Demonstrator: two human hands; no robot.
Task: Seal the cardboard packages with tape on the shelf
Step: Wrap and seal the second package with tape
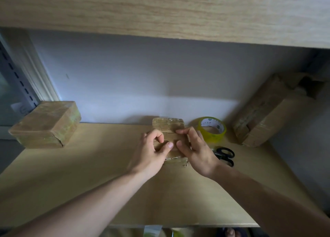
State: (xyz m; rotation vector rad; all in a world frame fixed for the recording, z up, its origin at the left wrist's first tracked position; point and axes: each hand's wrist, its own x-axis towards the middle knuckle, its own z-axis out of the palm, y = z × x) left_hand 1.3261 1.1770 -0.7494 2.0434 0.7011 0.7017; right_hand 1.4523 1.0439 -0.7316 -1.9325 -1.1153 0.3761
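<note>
A small cardboard package (pixel 168 126), with tape over its top, lies on the wooden shelf (pixel 89 174) near the back wall. My left hand (pixel 151 151) grips its left side, fingers curled on the top and the thumb pressed flat on it. From the right, my right hand (pixel 194 151) rests on the package, with forefinger and thumb spread and pressing on the top face. The two thumbs nearly meet in the middle. Just right of the package, a roll of yellowish tape (pixel 211 129) lies flat.
Black scissors (pixel 225 155) lie on the shelf behind my right wrist. A taped cardboard package (pixel 46 125) sits at the far left. A larger, torn-open cardboard box (pixel 264 111) leans at the back right. The upper shelf board (pixel 160 9) hangs low overhead.
</note>
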